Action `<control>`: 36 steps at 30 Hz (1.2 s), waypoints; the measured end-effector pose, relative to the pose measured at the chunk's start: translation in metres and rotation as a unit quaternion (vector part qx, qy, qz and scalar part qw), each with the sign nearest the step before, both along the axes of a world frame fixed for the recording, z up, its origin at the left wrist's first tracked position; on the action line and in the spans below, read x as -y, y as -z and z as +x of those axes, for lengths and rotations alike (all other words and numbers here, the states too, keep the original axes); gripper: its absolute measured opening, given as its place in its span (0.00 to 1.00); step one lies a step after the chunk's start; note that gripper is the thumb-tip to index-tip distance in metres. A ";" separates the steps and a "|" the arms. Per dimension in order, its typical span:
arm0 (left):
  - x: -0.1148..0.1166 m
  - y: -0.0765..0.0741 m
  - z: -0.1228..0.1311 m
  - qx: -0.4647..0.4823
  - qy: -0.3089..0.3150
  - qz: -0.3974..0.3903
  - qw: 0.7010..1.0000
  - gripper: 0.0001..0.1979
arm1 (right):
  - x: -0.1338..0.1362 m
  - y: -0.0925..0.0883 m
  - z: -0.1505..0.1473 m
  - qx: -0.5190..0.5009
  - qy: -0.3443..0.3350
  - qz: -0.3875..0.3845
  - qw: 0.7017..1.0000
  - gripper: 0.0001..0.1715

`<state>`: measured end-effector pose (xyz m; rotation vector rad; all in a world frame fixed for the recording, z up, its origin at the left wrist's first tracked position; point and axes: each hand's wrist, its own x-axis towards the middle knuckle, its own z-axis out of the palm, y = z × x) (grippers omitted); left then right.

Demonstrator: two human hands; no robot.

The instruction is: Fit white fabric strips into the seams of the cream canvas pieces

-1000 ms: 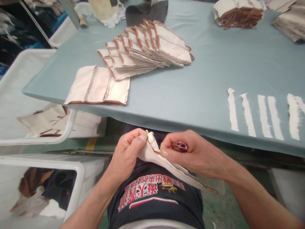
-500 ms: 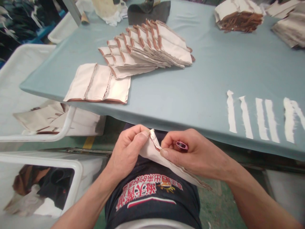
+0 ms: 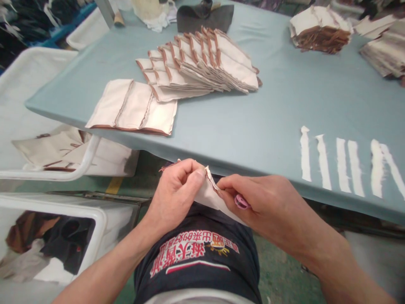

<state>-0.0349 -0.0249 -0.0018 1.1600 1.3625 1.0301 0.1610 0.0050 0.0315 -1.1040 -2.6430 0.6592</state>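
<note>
Over my lap, just below the table's near edge, both hands pinch one cream cloth piece with brown edging (image 3: pixel 210 195). My left hand (image 3: pixel 175 192) grips its upper corner between thumb and forefinger. My right hand (image 3: pixel 268 204) pinches the same piece a little to the right, and a small pink tool (image 3: pixel 241 202) is tucked under its fingers. The rest of the cloth runs down under my right hand and is hidden.
The blue-grey table (image 3: pixel 253 122) carries a flat cream piece (image 3: pixel 133 107) near its left edge, a fanned stack of like pieces (image 3: pixel 202 63), more stacks at the far right (image 3: pixel 321 29) and several white strips (image 3: pixel 341 164). White bins (image 3: pixel 47 177) stand on my left.
Both hands have risen slightly toward the table edge and closed in on each other. My right hand has turned over the cloth, hiding its lower length. The view has tilted a little.
</note>
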 end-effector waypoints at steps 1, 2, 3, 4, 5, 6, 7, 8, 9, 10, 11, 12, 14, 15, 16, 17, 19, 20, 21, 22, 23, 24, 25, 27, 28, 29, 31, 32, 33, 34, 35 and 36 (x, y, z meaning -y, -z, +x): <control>0.000 0.000 0.000 -0.007 0.000 0.002 1.000 0.16 | 0.000 0.000 0.000 0.009 -0.001 0.012 1.000 0.10; 0.000 0.000 0.001 -0.015 0.001 0.005 1.000 0.16 | -0.001 0.000 0.000 0.018 -0.002 0.019 1.000 0.10; -0.001 -0.001 0.001 -0.024 0.002 0.007 1.000 0.16 | -0.002 0.000 0.000 0.025 -0.002 0.023 0.999 0.10; -0.001 -0.001 0.001 -0.034 0.005 0.010 0.999 0.16 | -0.004 0.000 0.000 0.030 -0.002 0.023 0.999 0.09; -0.001 -0.002 0.001 -0.043 0.008 0.013 0.999 0.15 | -0.005 -0.001 0.000 0.032 -0.001 0.019 0.999 0.09; -0.001 -0.003 0.001 -0.052 0.012 0.016 0.998 0.15 | -0.007 -0.001 0.000 0.031 0.000 0.011 0.999 0.09; -0.002 -0.004 0.001 -0.058 0.015 0.021 0.998 0.15 | -0.008 -0.002 -0.001 0.026 0.001 0.001 1.000 0.09; -0.002 -0.006 0.001 -0.061 0.018 0.025 0.998 0.15 | -0.009 -0.003 -0.001 0.020 0.003 -0.010 1.000 0.10; -0.003 -0.007 0.000 -0.061 0.020 0.027 0.998 0.15 | -0.010 -0.003 -0.002 0.011 0.006 -0.020 1.000 0.10; -0.003 -0.008 -0.001 -0.057 0.024 0.027 0.998 0.15 | -0.010 -0.004 -0.002 0.002 0.011 -0.029 1.000 0.09; -0.005 -0.009 -0.002 -0.048 0.029 0.025 0.998 0.15 | -0.010 -0.004 -0.003 -0.009 0.018 -0.040 0.999 0.09; -0.006 -0.009 -0.003 -0.037 0.037 0.019 0.998 0.15 | -0.011 -0.004 -0.004 -0.021 0.027 -0.057 0.998 0.09; -0.011 -0.008 -0.006 -0.014 0.059 0.007 0.998 0.14 | -0.011 -0.003 -0.007 -0.052 0.046 -0.122 0.990 0.09; -0.013 -0.006 -0.007 -0.005 0.070 0.004 0.998 0.14 | -0.012 -0.002 -0.008 -0.070 0.058 -0.169 0.981 0.09; -0.016 -0.005 -0.009 0.000 0.082 0.004 0.997 0.14 | -0.012 -0.001 -0.008 -0.088 0.070 -0.220 0.969 0.09; -0.018 -0.003 -0.010 0.002 0.093 0.008 0.996 0.14 | -0.013 0.000 -0.009 -0.104 0.083 -0.268 0.954 0.09; -0.020 -0.001 -0.012 -0.008 0.090 0.033 0.995 0.14 | -0.013 0.003 -0.009 -0.129 0.111 -0.334 0.927 0.10; -0.019 0.000 -0.012 -0.027 0.070 0.058 0.996 0.13 | -0.014 0.005 -0.008 -0.138 0.125 -0.350 0.918 0.11; -0.017 0.000 -0.013 -0.052 0.037 0.087 0.994 0.11 | -0.014 0.006 -0.008 -0.145 0.136 -0.355 0.914 0.12; -0.015 -0.001 -0.013 -0.081 0.001 0.116 0.990 0.08 | -0.014 0.007 -0.007 -0.150 0.145 -0.351 0.913 0.13; -0.011 -0.003 -0.013 -0.108 -0.026 0.140 0.984 0.07 | -0.014 0.007 -0.007 -0.152 0.153 -0.342 0.915 0.14; -0.007 -0.004 -0.012 -0.128 -0.034 0.157 0.979 0.06 | -0.014 0.007 -0.006 -0.150 0.158 -0.330 0.919 0.14; -0.004 -0.005 -0.012 -0.141 -0.020 0.164 0.976 0.06 | -0.013 0.007 -0.006 -0.146 0.159 -0.316 0.924 0.14; 0.003 -0.007 -0.010 -0.145 0.038 0.160 0.976 0.08 | -0.013 0.005 -0.008 -0.137 0.156 -0.283 0.937 0.12; 0.005 -0.007 -0.008 -0.144 0.063 0.156 0.975 0.08 | -0.013 0.004 -0.009 -0.133 0.152 -0.264 0.943 0.11; 0.006 -0.006 -0.007 -0.141 0.078 0.151 0.975 0.08 | -0.013 0.003 -0.010 -0.130 0.147 -0.246 0.949 0.10; 0.006 -0.005 -0.005 -0.136 0.083 0.136 0.978 0.09 | -0.013 0.001 -0.013 -0.119 0.133 -0.206 0.962 0.10; 0.005 -0.004 -0.005 -0.135 0.083 0.127 0.979 0.10 | -0.013 0.001 -0.014 -0.110 0.124 -0.183 0.969 0.10; 0.004 -0.004 -0.004 -0.137 0.084 0.118 0.980 0.10 | -0.012 0.000 -0.014 -0.100 0.114 -0.161 0.975 0.10; 0.003 -0.004 -0.004 -0.142 0.088 0.109 0.980 0.10 | -0.012 0.000 -0.015 -0.089 0.105 -0.138 0.981 0.10; 0.002 -0.004 -0.003 -0.147 0.089 0.102 0.980 0.10 | -0.011 0.001 -0.015 -0.080 0.098 -0.115 0.985 0.10; 0.001 -0.005 -0.003 -0.153 0.088 0.097 0.979 0.10 | -0.010 0.001 -0.014 -0.072 0.094 -0.094 0.989 0.10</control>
